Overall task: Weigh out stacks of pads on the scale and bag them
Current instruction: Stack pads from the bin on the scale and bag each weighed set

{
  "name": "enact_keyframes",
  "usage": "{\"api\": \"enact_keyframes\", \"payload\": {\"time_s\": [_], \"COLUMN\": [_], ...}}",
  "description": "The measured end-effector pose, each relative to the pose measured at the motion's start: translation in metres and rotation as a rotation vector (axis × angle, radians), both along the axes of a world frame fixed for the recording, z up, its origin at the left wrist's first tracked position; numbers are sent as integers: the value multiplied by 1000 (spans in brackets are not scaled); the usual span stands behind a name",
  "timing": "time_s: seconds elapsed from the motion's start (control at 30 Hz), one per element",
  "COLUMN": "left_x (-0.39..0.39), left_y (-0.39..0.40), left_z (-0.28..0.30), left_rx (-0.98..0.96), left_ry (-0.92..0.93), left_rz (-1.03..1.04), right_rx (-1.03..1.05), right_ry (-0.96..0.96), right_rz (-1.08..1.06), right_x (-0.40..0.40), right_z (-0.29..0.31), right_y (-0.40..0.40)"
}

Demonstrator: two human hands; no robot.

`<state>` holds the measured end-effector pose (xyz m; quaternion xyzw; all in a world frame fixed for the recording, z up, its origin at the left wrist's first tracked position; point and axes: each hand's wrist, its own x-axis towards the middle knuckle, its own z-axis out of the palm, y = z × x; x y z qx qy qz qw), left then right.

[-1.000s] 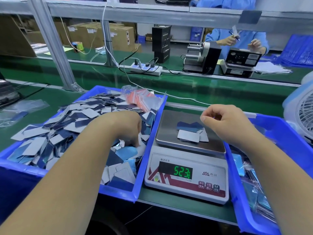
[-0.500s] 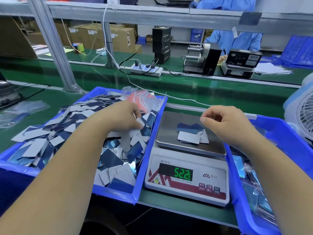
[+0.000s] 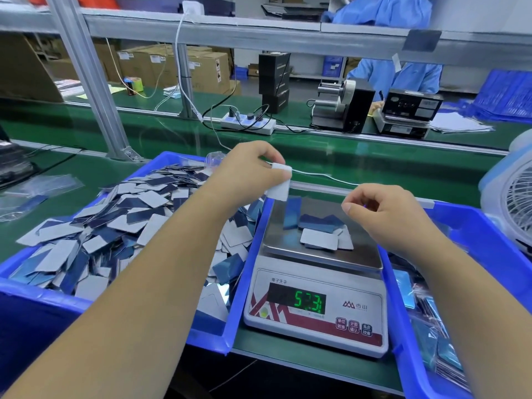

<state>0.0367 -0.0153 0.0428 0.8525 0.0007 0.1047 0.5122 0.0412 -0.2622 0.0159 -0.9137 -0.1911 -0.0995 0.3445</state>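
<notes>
Left hand (image 3: 247,171) pinches a few pads (image 3: 278,180) between thumb and fingertips, raised over the gap between the left bin (image 3: 247,272) and the back-left corner of the scale (image 3: 316,283); the count in the pinch cannot be told. One blue pad (image 3: 292,212) appears upright just under the pinch, over the pan (image 3: 276,243), blurred, likely dropping. Right hand (image 3: 385,214) hovers over the pan's right side, fingers curled, nothing visible in it. A small loose pile (image 3: 322,234) lies on the pan, right of centre; the display (image 3: 309,301) shows green digits, middle one unclear. Risks, as judged: pads released this near the pan's left edge could slide off into the bin or land on the bin's rim, so the reading undercounts. A pad bridging pan and rim would bear part of its weight off the scale. Right hand or forearm brushing the pan would falsify the figure. Dropping several at once may overshoot target, forcing removal. Bagged pads sit in the right bin (image 3: 489,243).
</notes>
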Motion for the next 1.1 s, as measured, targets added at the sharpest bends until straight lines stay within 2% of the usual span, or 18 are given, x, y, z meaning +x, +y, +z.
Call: {"api": "enact_keyframes", "payload": {"time_s": [0.13, 0.27, 0.33, 0.53, 0.67, 0.8, 0.87, 0.97, 1.1], "left_x": [2, 2, 2, -1, -10, -26, -34, -39, -39], "left_y": [-33, -55, -55, -20, 20, 36, 38, 37, 35], "left_z": [-11, -29, -31, -17, -7, -10, -12, -15, -17], "left_rx": [28, 301, 371, 370, 565, 823, 885, 914, 919], "left_ry": [58, 93, 89, 80, 269, 528, 609, 635, 555], "left_rz": [-94, -165, -181, -111, -34, -136, -196, -213, -115], "right_rx": [2, -23, -25, -16, -13, -23, -16, -19, -28], "right_ry": [-9, -5, 0, 19, 29, 26, 26, 31, 34], "right_rz": [4, -3, -9, -9, -11, -14, -8, -8, -8], "right_x": [0, -1, -1, -1, -1, -2, -2, -2, -3], "right_z": [1, 2, 2, 3, 2, 2, 2, 1, 0], "right_y": [0, 0, 0, 0, 0, 2, 2, 3, 2]}}
